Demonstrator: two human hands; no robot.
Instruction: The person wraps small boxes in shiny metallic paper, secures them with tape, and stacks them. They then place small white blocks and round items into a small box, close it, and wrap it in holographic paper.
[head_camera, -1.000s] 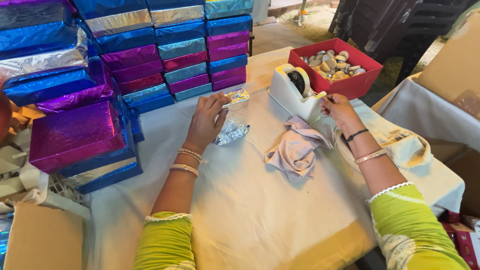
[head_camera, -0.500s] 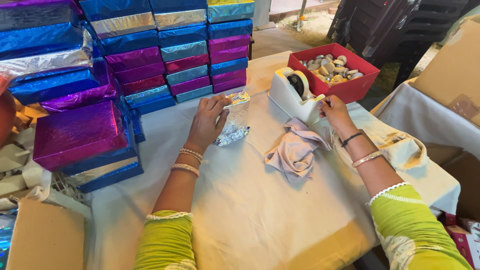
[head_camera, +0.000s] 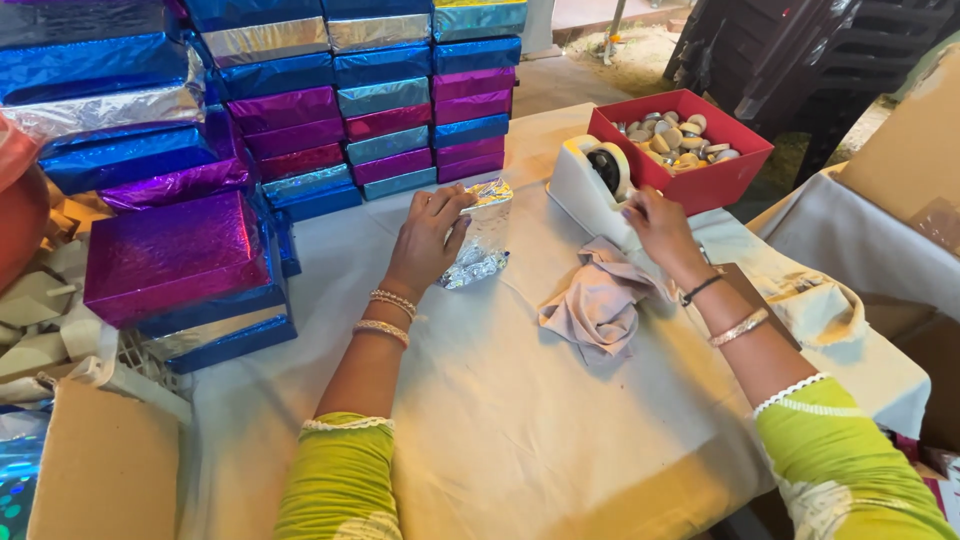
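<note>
In the head view we look down on our two arms in green sleeves stretched over a desk (head_camera: 520, 420) covered with a pale cloth. Our left hand (head_camera: 432, 232) lies on a small packet (head_camera: 483, 240) wrapped in silver foil, toward the far side of the desk; the fingers pinch the packet's upper left edge, and the rest of the packet shows just to the right of the hand. Our right hand (head_camera: 655, 222) is at the front of a white tape dispenser (head_camera: 590, 185), fingertips closed at its cutting end as if on a bit of tape, though we cannot make out the tape itself. The packet sits between our two hands, touching the left and well clear of the right. A crumpled grey rag (head_camera: 600, 300) lies on the desk just below the right hand. Behind the dispenser, at the far right corner, stands a red box (head_camera: 700, 180) of small round pieces. Stacks of blue, purple and silver foil boxes (head_camera: 330, 110) line the far left edge.
</note>
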